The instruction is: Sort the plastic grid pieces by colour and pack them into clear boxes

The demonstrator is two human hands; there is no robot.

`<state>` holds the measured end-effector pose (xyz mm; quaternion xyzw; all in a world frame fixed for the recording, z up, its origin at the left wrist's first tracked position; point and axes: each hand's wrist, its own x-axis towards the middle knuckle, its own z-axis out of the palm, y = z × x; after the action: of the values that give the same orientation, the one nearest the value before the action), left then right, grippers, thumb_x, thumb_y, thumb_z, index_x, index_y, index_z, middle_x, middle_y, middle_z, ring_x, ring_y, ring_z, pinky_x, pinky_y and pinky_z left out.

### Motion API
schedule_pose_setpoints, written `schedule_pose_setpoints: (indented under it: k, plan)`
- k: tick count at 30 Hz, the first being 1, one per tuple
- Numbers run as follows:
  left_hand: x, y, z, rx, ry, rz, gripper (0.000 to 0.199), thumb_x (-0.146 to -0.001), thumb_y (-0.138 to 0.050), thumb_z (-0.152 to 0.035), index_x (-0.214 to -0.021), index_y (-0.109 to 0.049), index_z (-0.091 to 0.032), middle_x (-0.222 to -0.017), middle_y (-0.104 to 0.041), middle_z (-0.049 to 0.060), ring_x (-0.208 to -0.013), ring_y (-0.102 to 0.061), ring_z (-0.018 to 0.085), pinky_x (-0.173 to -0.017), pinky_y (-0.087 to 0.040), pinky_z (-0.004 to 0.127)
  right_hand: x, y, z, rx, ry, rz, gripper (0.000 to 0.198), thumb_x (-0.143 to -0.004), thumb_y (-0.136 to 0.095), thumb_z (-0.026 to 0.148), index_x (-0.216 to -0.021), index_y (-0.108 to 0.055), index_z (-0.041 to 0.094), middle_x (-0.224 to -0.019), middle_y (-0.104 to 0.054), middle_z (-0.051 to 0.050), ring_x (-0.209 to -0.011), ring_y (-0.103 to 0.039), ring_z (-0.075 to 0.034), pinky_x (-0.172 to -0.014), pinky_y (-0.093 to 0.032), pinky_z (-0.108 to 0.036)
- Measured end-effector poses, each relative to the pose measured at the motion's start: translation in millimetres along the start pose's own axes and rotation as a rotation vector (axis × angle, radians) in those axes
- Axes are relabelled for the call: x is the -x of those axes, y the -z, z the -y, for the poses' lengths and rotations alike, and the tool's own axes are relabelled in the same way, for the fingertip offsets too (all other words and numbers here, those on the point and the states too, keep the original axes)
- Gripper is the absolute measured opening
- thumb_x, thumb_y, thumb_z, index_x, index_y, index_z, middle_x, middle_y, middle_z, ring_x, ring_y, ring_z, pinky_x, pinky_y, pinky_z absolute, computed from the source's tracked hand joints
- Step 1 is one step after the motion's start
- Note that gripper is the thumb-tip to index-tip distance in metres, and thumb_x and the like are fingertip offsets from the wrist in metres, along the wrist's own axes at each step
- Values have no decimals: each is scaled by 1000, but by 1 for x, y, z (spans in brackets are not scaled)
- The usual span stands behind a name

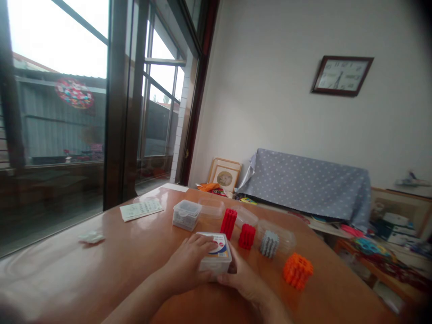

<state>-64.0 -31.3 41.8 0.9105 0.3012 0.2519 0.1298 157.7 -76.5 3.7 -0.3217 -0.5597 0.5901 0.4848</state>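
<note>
A small clear plastic box with a white labelled lid (216, 254) sits on the brown wooden table (101, 265). My left hand (189, 265) lies over its left side and lid. Against its right front corner is my right hand (241, 279); both hands grip the box. Just behind it stand two red block clusters, one tall (228, 222) and one shorter (247, 236). A grey block cluster (269, 244) and an orange one (297, 270) sit to the right.
Another lidded clear box (185, 214) and several empty clear lids or tubs (212, 208) lie farther back. A printed paper (141, 209) and a crumpled white scrap (91, 236) lie at left. A big window stands left, a covered sofa (303, 184) behind.
</note>
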Motion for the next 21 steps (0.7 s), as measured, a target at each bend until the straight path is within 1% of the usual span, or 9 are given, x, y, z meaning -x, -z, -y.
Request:
schedule_pose_setpoints:
  k: [2, 4, 7, 10, 12, 15, 17, 19, 21]
  plan:
    - [0, 1, 12, 43, 64, 12, 80, -69, -79, -34, -144, -51, -28, -159, -41, 10, -145, -36, 37, -119, -30, 54, -1, 5, -2, -8, 20, 7, 107, -63, -93, 38, -153, -37, 26, -144, -59, -10, -127, -59, -32, -110, -42, -48]
    - [0, 0, 26, 98, 129, 33, 91, -68, -79, -32, -151, -42, -23, -163, -33, 15, -150, -27, 39, -121, -26, 57, -3, 10, -6, 24, 20, -2, 94, -67, -91, 38, -148, -46, 23, -138, -63, -10, -123, -61, -31, -110, -42, -48]
    - [-2, -2, 41, 184, 157, 23, 91, -70, -75, -29, -153, -39, -20, -161, -35, 18, -150, -29, 37, -122, -26, 55, -6, 13, -12, 123, 15, -23, 71, -75, -86, 38, -137, -58, 19, -128, -70, -9, -117, -64, -30, -108, -43, -48]
    - [-7, -1, 45, 299, 144, -16, 74, -72, -75, -30, -142, -53, -23, -159, -41, 14, -147, -35, 36, -121, -29, 53, -6, 13, -15, 180, 49, -22, 64, -79, -82, 39, -135, -60, 19, -129, -69, -9, -118, -64, -30, -109, -42, -48]
    - [-11, 3, 42, 438, 163, -34, 60, -77, -73, -35, -134, -59, -23, -149, -54, 13, -137, -49, 34, -114, -40, 49, -5, 12, -16, 214, 69, -25, 62, -80, -81, 39, -136, -60, 21, -131, -68, -9, -119, -63, -30, -109, -42, -47]
    - [-22, 9, 40, 595, 249, -110, 48, -85, -66, -46, -125, -62, -19, -120, -71, 9, -108, -67, 27, -91, -54, 37, -5, 9, -18, 281, 99, -64, 64, -80, -80, 38, -138, -58, 23, -132, -67, -8, -120, -63, -30, -107, -44, -47]
    - [-32, 9, 43, 593, 300, -217, 43, -88, -61, -52, -114, -66, -18, -105, -74, 7, -97, -68, 25, -83, -54, 33, -5, 6, -20, 314, 105, -94, 65, -80, -80, 37, -140, -56, 25, -131, -68, -7, -118, -64, -30, -104, -46, -46]
    - [-42, 6, 50, 570, 326, -319, 40, -90, -56, -54, -102, -68, -18, -95, -74, 6, -91, -68, 24, -79, -53, 33, -5, 2, -21, 349, 101, -116, 63, -82, -78, 36, -140, -56, 25, -130, -69, -7, -116, -65, -30, -102, -48, -46]
    - [-51, 0, 59, 540, 367, -412, 39, -90, -53, -54, -97, -67, -18, -88, -73, 5, -85, -66, 23, -77, -52, 32, -6, -1, -22, 397, 97, -134, 61, -83, -76, 34, -140, -56, 25, -130, -69, -6, -116, -66, -29, -102, -48, -45]
